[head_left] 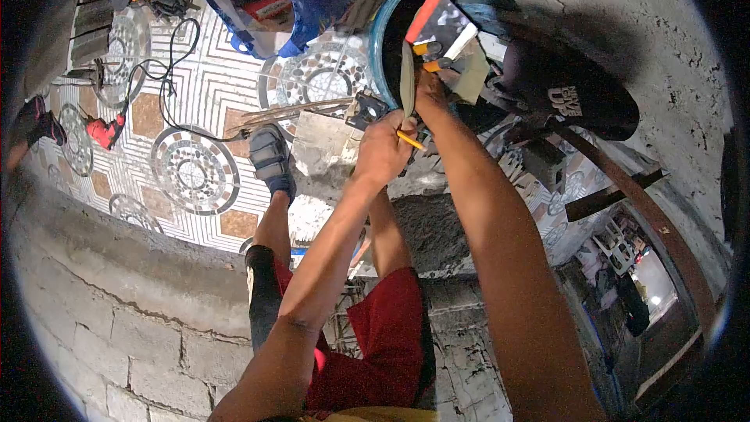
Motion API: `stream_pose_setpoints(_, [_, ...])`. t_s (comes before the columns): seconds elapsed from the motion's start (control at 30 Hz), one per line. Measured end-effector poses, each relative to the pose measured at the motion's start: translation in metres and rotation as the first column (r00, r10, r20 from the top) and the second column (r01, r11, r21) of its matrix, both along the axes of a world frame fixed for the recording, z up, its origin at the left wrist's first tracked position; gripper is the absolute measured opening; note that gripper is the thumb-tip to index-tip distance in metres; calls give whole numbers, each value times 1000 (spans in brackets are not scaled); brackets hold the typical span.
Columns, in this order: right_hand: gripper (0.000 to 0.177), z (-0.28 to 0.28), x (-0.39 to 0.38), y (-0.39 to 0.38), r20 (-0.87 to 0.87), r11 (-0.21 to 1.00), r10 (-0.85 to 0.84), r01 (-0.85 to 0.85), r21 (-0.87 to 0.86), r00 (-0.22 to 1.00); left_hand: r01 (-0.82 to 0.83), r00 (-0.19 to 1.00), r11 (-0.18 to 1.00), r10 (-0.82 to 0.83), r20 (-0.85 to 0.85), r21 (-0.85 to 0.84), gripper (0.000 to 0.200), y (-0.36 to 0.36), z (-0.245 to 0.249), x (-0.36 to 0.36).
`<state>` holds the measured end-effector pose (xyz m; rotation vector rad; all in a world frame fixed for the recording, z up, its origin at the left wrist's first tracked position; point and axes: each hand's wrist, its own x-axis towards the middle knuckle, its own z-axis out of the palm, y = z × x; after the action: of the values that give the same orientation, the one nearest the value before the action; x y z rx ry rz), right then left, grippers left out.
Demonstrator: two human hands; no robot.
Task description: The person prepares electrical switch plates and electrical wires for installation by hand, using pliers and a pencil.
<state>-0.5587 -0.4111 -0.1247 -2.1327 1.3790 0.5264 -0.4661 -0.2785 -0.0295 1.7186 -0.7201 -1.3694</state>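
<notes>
Head view: I've got left fingers (398, 127) closed round a yellow pencil (411, 141), probably bracing the bag flap (407, 82) too, can't tell right hand's (429, 94) grip.

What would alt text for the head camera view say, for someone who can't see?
A person's right hand reaches into a teal tub of tools, while the left hand, near its rim, holds a yellow stick. Patterned floor tiles, a blue bag and a red power tool lie beyond.
</notes>
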Motion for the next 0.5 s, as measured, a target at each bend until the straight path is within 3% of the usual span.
stream_pose_setpoints(0.1, [36, -24, -15, 3, 76, 988, 60, -49, -143, 995, -27, 997, 997, 32, 72, -70, 13, -1, -2, -4])
stream_pose_setpoints(0.13, [33, -26, -15, 3, 149, 992, -101, 111, -57, 984, -11, 995, 998, 16, 99, -60, 12, -1, -2, -4])
stream_pose_setpoints(0.2, [30, -31, -8, 5, 208, 966, -258, 254, 46, 944, 3, 992, 999, 2, 127, -34, 9, 1, 0, -3])
stream_pose_setpoints(0.27, [33, -32, -10, 8, 187, 764, -642, 602, 230, 743, 15, 986, 1000, -14, 166, -4, 9, 0, 3, -6])
stream_pose_setpoints(0.37, [37, -103, -44, 7, 297, 659, -752, 686, 310, 588, 37, 974, 999, -37, 221, 6, 10, -2, -2, -9])
stream_pose_setpoints(0.47, [31, -82, -39, -1, 170, 779, -624, 588, 217, 763, 45, 968, 999, -49, 245, 22, 12, -4, 3, -11])
stream_pose_setpoints(0.5, [33, -38, -20, -7, 52, 945, -315, 308, 106, 948, 41, 965, 998, -52, 258, 48, 12, -6, 7, -10])
